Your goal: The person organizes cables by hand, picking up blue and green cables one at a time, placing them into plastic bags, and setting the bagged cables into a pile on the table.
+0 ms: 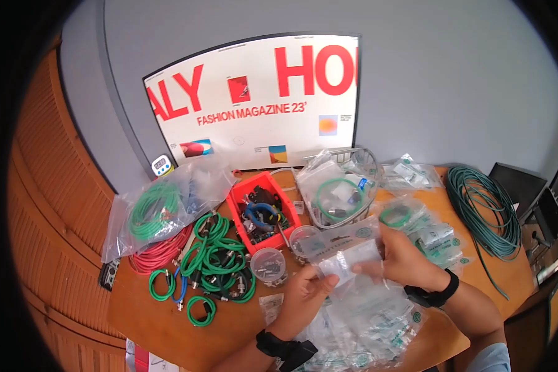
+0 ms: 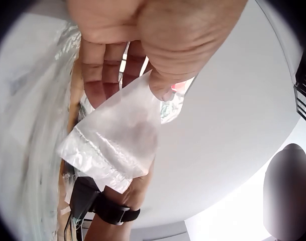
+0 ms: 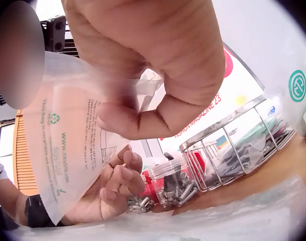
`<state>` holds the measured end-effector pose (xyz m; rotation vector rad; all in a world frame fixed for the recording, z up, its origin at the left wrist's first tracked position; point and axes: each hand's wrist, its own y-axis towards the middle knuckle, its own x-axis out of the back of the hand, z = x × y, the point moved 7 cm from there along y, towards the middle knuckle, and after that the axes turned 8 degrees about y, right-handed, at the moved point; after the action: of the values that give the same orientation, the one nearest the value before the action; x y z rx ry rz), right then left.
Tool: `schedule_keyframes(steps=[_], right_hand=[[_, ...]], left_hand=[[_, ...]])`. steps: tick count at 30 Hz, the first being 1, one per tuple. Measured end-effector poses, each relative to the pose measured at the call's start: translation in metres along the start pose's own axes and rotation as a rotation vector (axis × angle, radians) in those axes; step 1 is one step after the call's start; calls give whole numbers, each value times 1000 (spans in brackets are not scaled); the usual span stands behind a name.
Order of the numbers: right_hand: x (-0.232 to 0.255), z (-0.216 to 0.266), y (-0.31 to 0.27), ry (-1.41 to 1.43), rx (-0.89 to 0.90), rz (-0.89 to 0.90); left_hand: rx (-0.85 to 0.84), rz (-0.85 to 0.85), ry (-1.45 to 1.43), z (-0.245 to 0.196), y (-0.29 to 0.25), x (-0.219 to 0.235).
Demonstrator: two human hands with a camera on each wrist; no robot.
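Observation:
Between both hands is a small clear plastic bag (image 1: 348,259) with printed text and a white label, held up over a heap of similar bags (image 1: 366,322). My left hand (image 1: 302,299) pinches its near left side; in the left wrist view the thumb lies over the plastic bag (image 2: 120,128), with the fingers behind. On the other side, my right hand (image 1: 408,259) grips the bag's right edge. In the right wrist view green print and a recycling mark show on the bag (image 3: 57,145), and the right thumb and finger (image 3: 138,120) close on it.
Left on the table are coiled green cables (image 1: 214,257) and a large bag of cable (image 1: 158,208). Behind stand a red bin (image 1: 234,214) of parts, a wire basket (image 1: 335,224) and a tub of metal connectors (image 1: 268,265). A dark green cable coil (image 1: 487,211) lies right.

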<state>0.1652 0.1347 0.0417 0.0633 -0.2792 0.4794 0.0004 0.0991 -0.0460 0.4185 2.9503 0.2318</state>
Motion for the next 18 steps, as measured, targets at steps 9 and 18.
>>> schedule_keyframes(steps=[9,18], right_hand=[[31,105,28,-444,470,-316],[-194,108,125,-1130,850,358]], left_hand=[[203,-52,-193,19,6,10],[220,21,229,17,2,13]])
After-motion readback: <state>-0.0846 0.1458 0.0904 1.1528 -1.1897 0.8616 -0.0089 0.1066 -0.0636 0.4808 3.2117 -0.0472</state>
